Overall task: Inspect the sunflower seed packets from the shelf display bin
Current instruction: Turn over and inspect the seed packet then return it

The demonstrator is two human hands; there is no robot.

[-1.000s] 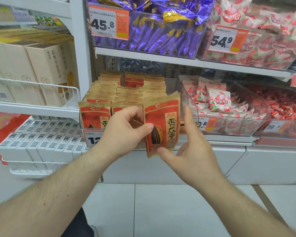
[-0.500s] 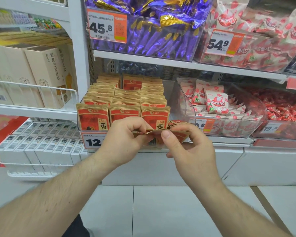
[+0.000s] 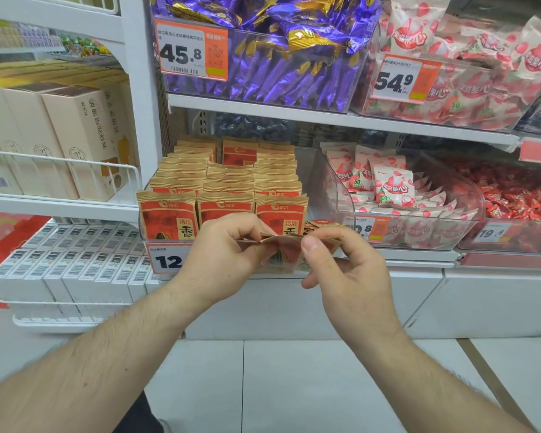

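My left hand [image 3: 228, 257] and right hand [image 3: 344, 270] both hold one seed packet [image 3: 283, 250] in front of the bin [image 3: 308, 182], just below its front edge. The packet lies tipped nearly flat, its top edge toward me, so its printed face is mostly hidden. My left fingers are curled over the packet's left end, thumb underneath. My right thumb [image 3: 310, 245] presses on the packet's upper edge, with the index finger curled over the right end; the remaining right fingers are bent below it. Both grips are closed pinches on the same packet.

The bin is clear plastic and sits on the middle shelf [image 3: 419, 254]. It holds three rows of upright orange-and-tan packets [image 3: 228, 182], stacked front to back. A price tag [image 3: 169, 260] reading "12" is fixed to the bin front; my left hand covers its right part.

Right of the bin, a second clear bin holds pink-and-white sachets [image 3: 391, 189]; beyond it is a bin of red candies [image 3: 512, 195]. The shelf above carries purple wrappers [image 3: 263, 57] with a "45.8" tag [image 3: 194, 48]. To the left, a wire rack holds beige boxes [image 3: 85, 142].
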